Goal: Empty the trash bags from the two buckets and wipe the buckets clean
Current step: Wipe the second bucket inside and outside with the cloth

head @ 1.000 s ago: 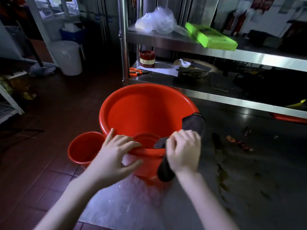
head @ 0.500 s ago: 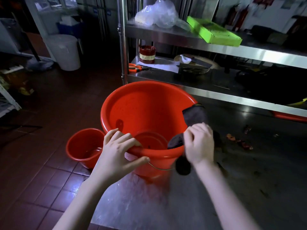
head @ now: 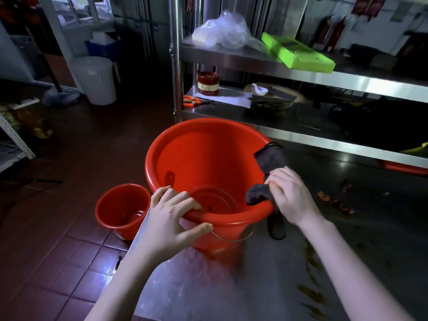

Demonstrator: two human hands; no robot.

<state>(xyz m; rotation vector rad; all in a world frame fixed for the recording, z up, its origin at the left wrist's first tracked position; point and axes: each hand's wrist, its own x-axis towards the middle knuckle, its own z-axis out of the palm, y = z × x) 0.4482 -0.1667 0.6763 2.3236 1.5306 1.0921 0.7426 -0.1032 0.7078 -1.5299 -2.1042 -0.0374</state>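
Big red bucket is your landmark; it sits upright on the steel counter near the counter's left edge, no bag inside, wire bail hanging down its near side.

Your left hand is clamped on the bucket's near rim; fingers hooked over the lip into the inside, thumb pressed against the outer wall just below; wrist bent, forearm running back toward the bottom-left of frame.

Your right hand is at the bucket's right rim, curled closed around a dark cloth; knuckles up, palm facing the rim; forearm angled back to bottom-right. The cloth straddles the rim; one flap stands up above the hand against the lip, one fold drops inside the bucket wall, the tail hangs outside down to the counter.

Small red bucket stands on the tiled floor left of and below the big bucket, just beside the counter edge; also no bag, a little liquid pooled at its bottom.

Right of the big bucket the counter carries scattered food scraps; behind it, a steel shelf with orange scissors.
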